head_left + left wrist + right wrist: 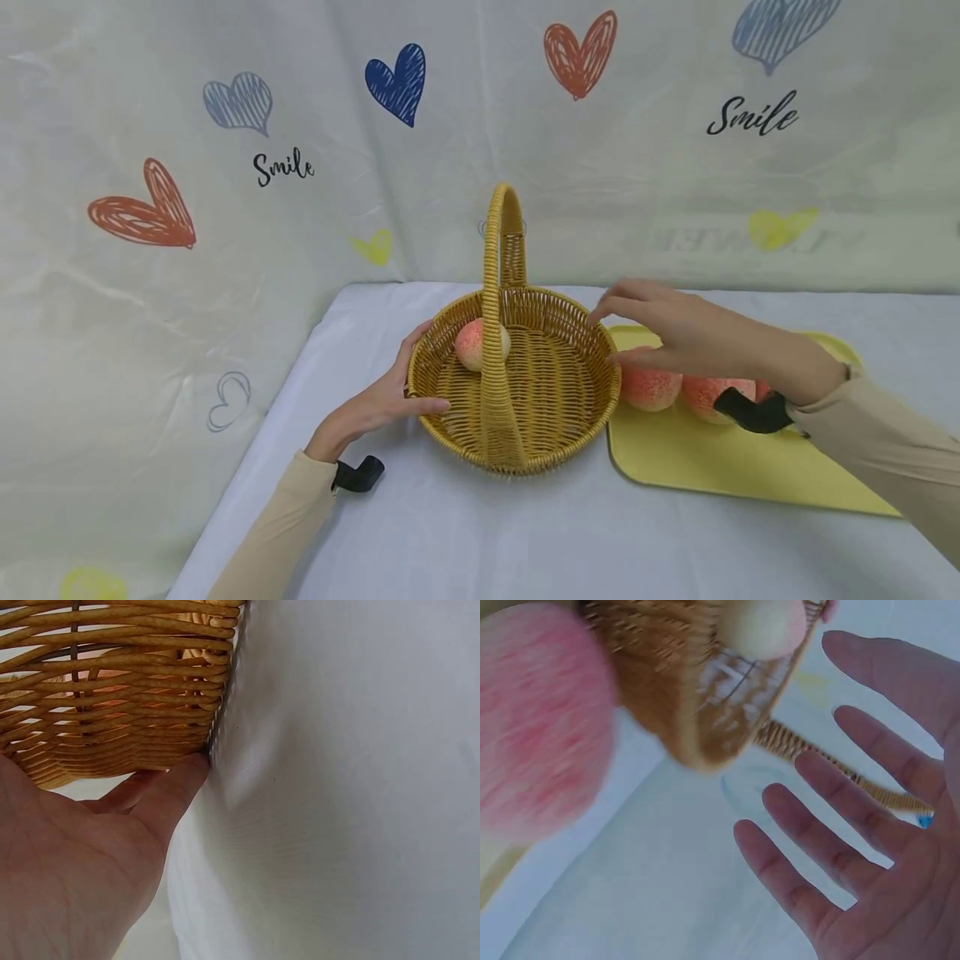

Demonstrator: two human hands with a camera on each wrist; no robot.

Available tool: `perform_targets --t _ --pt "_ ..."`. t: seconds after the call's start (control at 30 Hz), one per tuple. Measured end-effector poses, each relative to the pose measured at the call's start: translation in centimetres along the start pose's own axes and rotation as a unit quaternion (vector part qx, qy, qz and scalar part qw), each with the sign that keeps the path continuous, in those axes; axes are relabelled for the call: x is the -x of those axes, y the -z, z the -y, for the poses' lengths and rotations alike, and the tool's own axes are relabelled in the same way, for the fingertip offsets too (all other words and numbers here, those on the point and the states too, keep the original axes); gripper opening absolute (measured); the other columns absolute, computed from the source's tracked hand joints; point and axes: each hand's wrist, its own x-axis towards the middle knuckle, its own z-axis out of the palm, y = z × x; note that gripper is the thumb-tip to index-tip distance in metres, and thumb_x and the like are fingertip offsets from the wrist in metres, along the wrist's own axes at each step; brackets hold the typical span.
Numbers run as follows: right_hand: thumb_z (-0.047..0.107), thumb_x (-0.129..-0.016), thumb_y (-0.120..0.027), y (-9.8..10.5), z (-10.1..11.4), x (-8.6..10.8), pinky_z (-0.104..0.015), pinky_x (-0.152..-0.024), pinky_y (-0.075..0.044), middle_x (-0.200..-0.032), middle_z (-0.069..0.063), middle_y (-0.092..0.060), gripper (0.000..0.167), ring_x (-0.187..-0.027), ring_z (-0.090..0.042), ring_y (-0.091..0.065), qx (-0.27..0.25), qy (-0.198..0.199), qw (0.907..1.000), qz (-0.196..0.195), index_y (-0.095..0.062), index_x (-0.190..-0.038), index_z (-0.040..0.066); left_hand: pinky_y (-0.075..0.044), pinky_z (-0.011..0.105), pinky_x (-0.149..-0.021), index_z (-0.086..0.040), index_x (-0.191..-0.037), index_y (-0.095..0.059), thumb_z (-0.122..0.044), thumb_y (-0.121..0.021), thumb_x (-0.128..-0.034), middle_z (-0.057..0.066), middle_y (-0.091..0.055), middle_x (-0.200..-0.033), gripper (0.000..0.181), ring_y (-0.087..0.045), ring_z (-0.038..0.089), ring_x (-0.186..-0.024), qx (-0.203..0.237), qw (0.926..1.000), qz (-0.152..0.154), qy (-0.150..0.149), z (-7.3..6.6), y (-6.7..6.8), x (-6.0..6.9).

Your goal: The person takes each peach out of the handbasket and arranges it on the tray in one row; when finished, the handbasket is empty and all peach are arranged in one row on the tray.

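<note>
A round wicker basket [555, 400] with a tall arched handle stands upright on the table. Inside it, toward the left, lies one pink and cream peach [470, 343]. My left hand [382, 400] holds the basket's left side, thumb over the rim and fingers along the outer wall; its fingertips reach the base in the left wrist view. Above the gap between basket and tray hovers my right hand [667, 329], fingers spread and palm bare [900, 877]. Beneath and beside it, peaches [651, 390] sit on a yellow tray [697, 467], partly hidden by the hand and wrist.
The table has a white cloth [450, 533]. Behind it hangs a pale curtain [450, 167] printed with hearts and "Smile". The tray's left edge lies close against the basket's right side, and the handle [492, 275] rises high across the basket's middle.
</note>
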Motion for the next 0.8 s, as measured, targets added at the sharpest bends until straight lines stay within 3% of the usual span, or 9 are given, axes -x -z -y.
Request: perform_targets --t 0.23,0.43,0.63,0.8 --pt "0.019 -0.094 -0.082 -2.2 1.5 -6.6 -0.044 -0.091 -0.054 -0.128 -0.005 -0.057 0.038 -0.115 -0.024 -0.058 -0.006 0.060 0.9957 0.070 -0.065 -0.127 0.014 -0.019 0.056 -0.123 -0.047 -0.164 0.002 -0.048 -0.085 -0.0843 -0.004 -0.010 -0.172 0.118 -0.020 0.024 -0.156 0.005 1.0000 0.000 0.003 0.1 0.1 0.0" --pt "0.021 -0.096 -0.079 -4.6 2.2 -11.4 -0.049 -0.111 -0.044 -0.144 -0.014 -0.054 0.052 -0.135 -0.032 -0.050 -0.039 0.102 0.9868 0.120 -0.060 -0.141 0.005 -0.018 0.058 -0.123 -0.043 -0.165 0.002 -0.047 -0.085 -0.0846 0.000 -0.007 -0.173 0.119 -0.018 0.028 -0.157 0.004 1.0000 -0.002 0.007 0.1 0.3 0.3" --pt "0.026 -0.101 -0.072 -6.2 2.1 -14.2 -0.051 -0.120 -0.035 -0.149 -0.017 -0.056 0.055 -0.144 -0.036 -0.045 -0.063 0.097 0.9811 0.155 -0.056 -0.146 0.000 -0.017 0.057 -0.124 -0.041 -0.166 0.003 -0.050 -0.086 -0.0838 -0.002 -0.005 -0.173 0.121 -0.015 0.026 -0.158 0.000 1.0000 -0.001 0.007 0.0 0.2 0.3" --pt "0.031 -0.105 -0.065 -6.6 2.1 -15.0 -0.047 -0.118 -0.038 -0.146 -0.011 -0.060 0.050 -0.140 -0.031 -0.050 -0.076 0.077 0.9770 0.184 -0.057 -0.147 0.004 -0.017 0.056 -0.124 -0.040 -0.166 0.003 -0.049 -0.086 -0.0844 -0.002 -0.006 -0.173 0.121 -0.016 0.025 -0.157 -0.004 1.0000 -0.001 0.008 -0.2 0.3 0.3"
